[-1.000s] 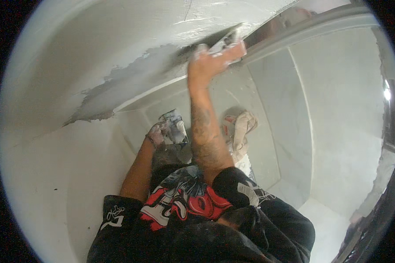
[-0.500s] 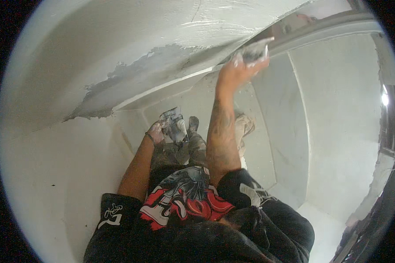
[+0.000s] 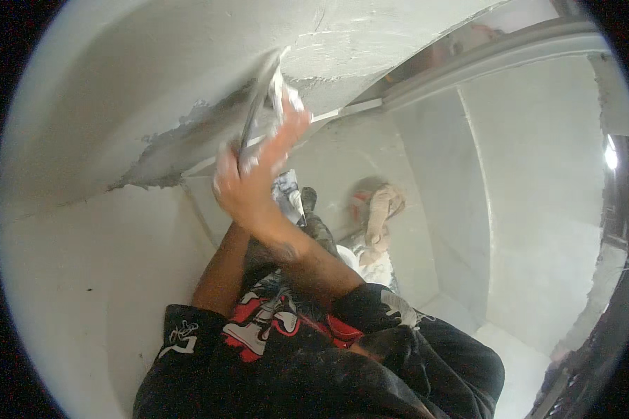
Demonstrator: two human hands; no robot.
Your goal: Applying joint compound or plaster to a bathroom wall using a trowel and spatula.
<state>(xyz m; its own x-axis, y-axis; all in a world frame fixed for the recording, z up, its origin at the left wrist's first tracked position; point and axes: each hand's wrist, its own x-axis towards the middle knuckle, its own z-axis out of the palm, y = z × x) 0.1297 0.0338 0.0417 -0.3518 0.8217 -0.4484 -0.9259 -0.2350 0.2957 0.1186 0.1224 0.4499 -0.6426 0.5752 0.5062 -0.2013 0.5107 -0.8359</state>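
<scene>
A cramped, pale enclosure is being bounded by a white plastered surface (image 3: pixel 363 35), on which a ragged grey patch (image 3: pixel 182 136) is being left uncovered. In front of the patch's right part, a wide plastering blade (image 3: pixel 263 119) smeared with white compound is being gripped by the right hand (image 3: pixel 255 178), its fingers being curled closely around the tool; the surface is apparently being met by the blade's far edge. The left hand is being hidden behind the right wrist, so its grip cannot be told. Below the patch, a flat plate (image 3: pixel 288 193) streaked with white is being partly covered by the right arm. Farther out, to the patch's lower right, a beige sack-like bundle (image 3: pixel 383 213) is being supported low in the enclosure.
</scene>
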